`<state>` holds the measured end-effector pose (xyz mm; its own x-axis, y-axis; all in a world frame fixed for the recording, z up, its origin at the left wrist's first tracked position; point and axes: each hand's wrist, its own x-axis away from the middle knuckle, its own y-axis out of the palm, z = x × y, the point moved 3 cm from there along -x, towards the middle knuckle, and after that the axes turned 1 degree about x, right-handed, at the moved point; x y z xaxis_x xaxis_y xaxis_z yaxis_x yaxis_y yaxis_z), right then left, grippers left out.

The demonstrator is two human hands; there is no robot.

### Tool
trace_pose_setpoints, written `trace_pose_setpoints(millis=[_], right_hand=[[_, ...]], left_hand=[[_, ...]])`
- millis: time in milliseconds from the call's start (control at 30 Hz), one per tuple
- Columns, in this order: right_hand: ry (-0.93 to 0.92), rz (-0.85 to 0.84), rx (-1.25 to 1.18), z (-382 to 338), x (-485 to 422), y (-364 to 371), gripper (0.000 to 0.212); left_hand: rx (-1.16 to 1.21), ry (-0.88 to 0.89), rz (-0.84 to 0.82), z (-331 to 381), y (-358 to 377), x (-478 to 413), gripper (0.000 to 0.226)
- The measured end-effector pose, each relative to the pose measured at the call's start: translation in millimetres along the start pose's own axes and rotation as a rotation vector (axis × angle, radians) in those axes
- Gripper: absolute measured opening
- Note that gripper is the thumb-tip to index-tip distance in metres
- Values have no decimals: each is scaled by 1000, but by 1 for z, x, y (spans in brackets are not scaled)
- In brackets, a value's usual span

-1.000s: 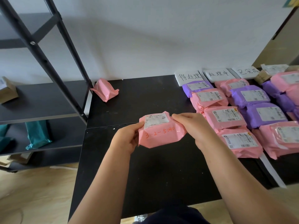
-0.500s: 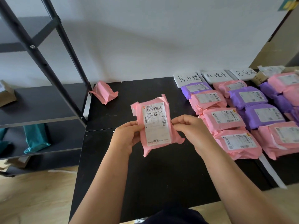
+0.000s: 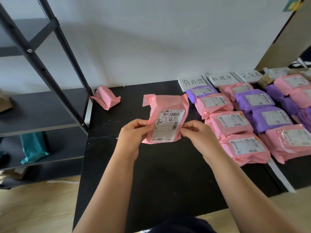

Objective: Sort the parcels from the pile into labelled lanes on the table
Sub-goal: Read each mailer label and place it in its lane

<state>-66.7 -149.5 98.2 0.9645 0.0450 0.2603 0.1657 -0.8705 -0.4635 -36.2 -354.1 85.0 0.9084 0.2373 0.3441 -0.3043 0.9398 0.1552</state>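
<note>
Both hands pinch 1 pink parcel (image 3: 165, 105): the left hand (image 3: 134, 132) grips its left edge and the right hand (image 3: 196, 133) its right edge, fingers curled round the wrapping. It is held upright above the black table (image 3: 151, 174), with its shipping label (image 3: 168, 126) facing the camera. At the table's far right, 3 handwritten white cards (image 3: 222, 78) head lanes of pink and purple sorted parcels (image 3: 252, 101). 1 lone parcel (image 3: 106, 99) lies at the far left corner. The step looks like reading the label to choose a lane. Doing it well likely means pulling the soft wrap taut so the print lies flat, then laying the parcel label-up at the near end of the chosen lane, clear of the neighbouring row.
</note>
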Motion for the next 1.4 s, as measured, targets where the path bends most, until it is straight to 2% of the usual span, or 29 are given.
trace_pose_setpoints(millis=[133, 233, 333, 500, 600, 867, 1133, 1267, 1333, 1400], right_hand=[[-70, 98, -25, -1, 1, 0, 10], [-185, 252, 3, -6, 3, -4, 23], [-307, 377, 129, -13, 7, -6, 36], [-397, 345, 400, -9, 8, 6, 46], [-428, 373, 464, 1, 11, 14, 41], [-344, 559, 513, 25, 35, 1, 19], [-117, 618, 403, 60, 63, -44, 5], [-45, 707, 336, 85, 74, -88, 8], [-20, 759, 279, 99, 83, -114, 9], [8, 798, 228, 115, 93, -141, 9]], left_hand=[[-43, 20, 37, 2, -5, 0, 16], [-159, 42, 101, 5, -7, 1, 13], [-286, 81, 143, 9, -5, 2, 10], [-511, 154, 117, 11, 1, -4, 10], [-606, 195, 59, 9, 7, -8, 11], [-643, 165, -88, -2, 34, -13, 9], [-707, 286, -218, -12, 99, 4, 9], [-684, 373, -100, -18, 131, 14, 35], [-683, 350, -21, -22, 144, 17, 47], [-671, 280, -9, -32, 164, 25, 53]])
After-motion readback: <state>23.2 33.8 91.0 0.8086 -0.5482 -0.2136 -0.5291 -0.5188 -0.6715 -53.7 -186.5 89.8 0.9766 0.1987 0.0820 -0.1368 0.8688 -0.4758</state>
